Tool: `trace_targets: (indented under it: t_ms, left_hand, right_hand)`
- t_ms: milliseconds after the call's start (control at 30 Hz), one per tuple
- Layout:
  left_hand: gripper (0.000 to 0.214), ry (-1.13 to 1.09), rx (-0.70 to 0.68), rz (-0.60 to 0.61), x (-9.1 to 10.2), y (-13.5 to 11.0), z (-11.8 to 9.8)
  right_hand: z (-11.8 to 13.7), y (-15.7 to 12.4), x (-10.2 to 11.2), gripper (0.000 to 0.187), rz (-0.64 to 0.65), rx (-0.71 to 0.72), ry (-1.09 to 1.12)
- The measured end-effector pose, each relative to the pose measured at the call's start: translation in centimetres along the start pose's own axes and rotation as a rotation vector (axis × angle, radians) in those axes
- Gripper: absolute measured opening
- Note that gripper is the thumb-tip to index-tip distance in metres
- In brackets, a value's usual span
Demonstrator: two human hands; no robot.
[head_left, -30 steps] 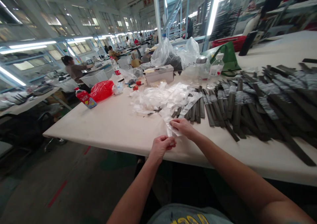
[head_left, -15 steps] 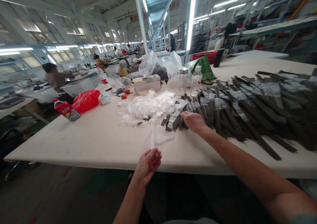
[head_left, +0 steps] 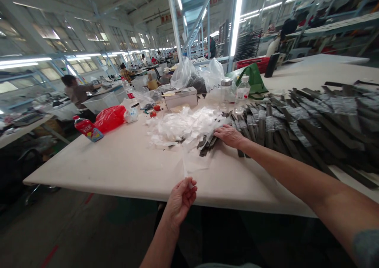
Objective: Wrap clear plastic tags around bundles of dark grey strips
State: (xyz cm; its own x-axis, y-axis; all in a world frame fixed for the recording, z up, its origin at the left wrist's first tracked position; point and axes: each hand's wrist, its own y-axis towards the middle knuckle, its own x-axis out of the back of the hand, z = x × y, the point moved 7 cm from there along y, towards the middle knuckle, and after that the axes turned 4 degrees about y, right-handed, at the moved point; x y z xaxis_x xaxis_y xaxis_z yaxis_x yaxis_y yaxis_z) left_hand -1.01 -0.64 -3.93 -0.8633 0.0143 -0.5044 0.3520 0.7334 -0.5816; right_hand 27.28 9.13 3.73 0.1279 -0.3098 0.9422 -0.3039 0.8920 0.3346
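Observation:
My left hand [head_left: 181,197] is closed at the near edge of the white table [head_left: 118,165], pinching a thin clear plastic strip [head_left: 185,166] that stands up from my fingers. My right hand [head_left: 228,135] reaches forward and rests with fingers curled on a small bunch of dark flat strips [head_left: 209,143] at the left end of a long heap of dark strips [head_left: 296,126], many banded with white-printed wrap. A pile of crumpled clear plastic wrappers [head_left: 185,126] lies just left of my right hand.
Farther back stand a white box [head_left: 181,97], a glass jar [head_left: 226,89], a water bottle [head_left: 242,92], a green bag [head_left: 251,78], clear bags [head_left: 192,70], a red bag [head_left: 110,118] and a red drink bottle [head_left: 87,128]. Other people work at tables at left and behind.
My hands parted: the right hand left the clear strip and reached forward onto the dark strips, while the left hand kept the plastic strip at the table edge.

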Motion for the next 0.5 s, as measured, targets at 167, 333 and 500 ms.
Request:
trace_targets:
  t_ms: [167, 333, 500]
  left_hand:
    - [0.015, -0.007, 0.012, 0.020, -0.1, 0.2, 0.2]
    - [0.016, 0.011, 0.024, 0.028, -0.7, 0.2, 0.8]
    - [0.020, 0.030, -0.021, 0.024, -0.6, 0.5, 1.1]
  right_hand:
    - [0.8, 0.5, 3.2, 0.024, -0.223, -0.048, 0.149]
    - [0.2, -0.3, 9.4, 0.025, -0.557, -0.209, 0.257]
    - [-1.0, -3.6, 17.8, 0.014, -1.093, -0.244, 0.566]
